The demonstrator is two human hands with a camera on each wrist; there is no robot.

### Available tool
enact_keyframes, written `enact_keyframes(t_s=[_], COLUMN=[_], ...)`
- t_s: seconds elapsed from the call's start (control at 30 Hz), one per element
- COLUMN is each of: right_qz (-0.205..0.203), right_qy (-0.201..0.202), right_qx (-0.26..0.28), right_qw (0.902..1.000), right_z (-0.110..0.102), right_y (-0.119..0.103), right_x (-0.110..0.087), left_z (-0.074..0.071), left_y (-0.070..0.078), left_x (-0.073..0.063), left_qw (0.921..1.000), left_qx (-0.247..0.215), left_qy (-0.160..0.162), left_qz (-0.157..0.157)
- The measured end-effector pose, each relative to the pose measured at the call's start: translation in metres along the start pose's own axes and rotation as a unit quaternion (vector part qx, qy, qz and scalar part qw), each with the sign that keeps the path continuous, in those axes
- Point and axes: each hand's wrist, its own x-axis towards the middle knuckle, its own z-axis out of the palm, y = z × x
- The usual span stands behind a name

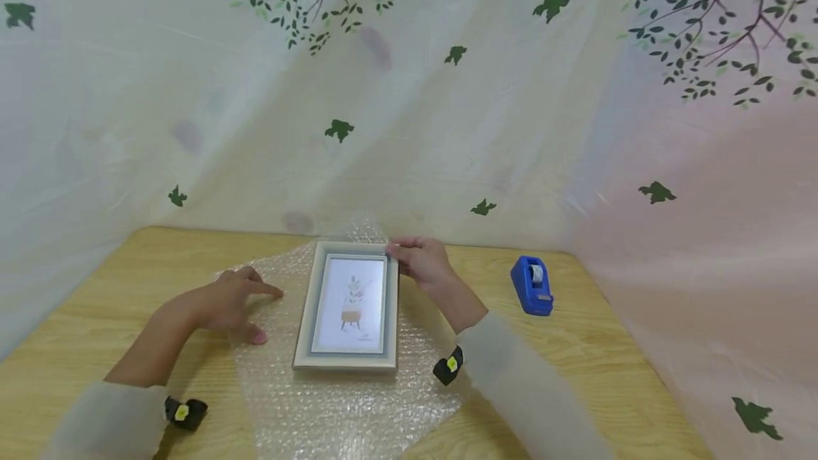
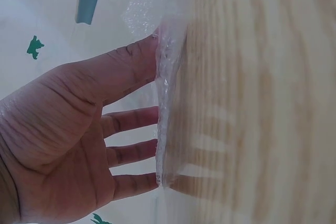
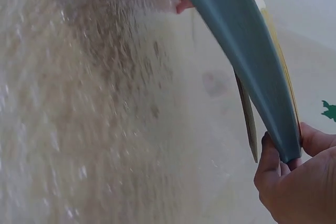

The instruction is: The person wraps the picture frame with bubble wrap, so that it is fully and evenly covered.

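Observation:
A picture frame (image 1: 308,304) with a pale border and a plant print is over a sheet of bubble wrap (image 1: 275,389). My right hand (image 1: 424,261) pinches its upper right corner between thumb and fingers. The right wrist view shows the frame's grey-blue side (image 3: 247,51) raised at an angle, with a thin stand leg (image 3: 245,114) behind it. My left hand (image 1: 226,304) lies at the wrap's left part, fingers spread. In the left wrist view its fingertips touch the bubble wrap (image 2: 165,77), with nothing gripped.
A blue tape dispenser (image 1: 532,286) with a roll of tape stands to the right on the wooden table (image 1: 575,375). A pale curtain (image 1: 409,126) printed with leaves and branches hangs behind the table and along its sides.

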Motion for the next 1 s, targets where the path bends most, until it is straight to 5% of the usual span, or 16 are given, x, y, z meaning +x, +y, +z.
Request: enact_keyframes(t_s=[1.0], right_qz=[0.053], right_qy=[0.002], right_qx=[-0.004], right_qw=[0.9986], right_z=[0.019], right_y=[0.050], right_x=[0.013], left_z=[0.002], left_y=[-0.005], left_x=[0.002], left_qw=[1.0000], left_qx=[0.008], left_qy=[0.004], left_qz=[0.003])
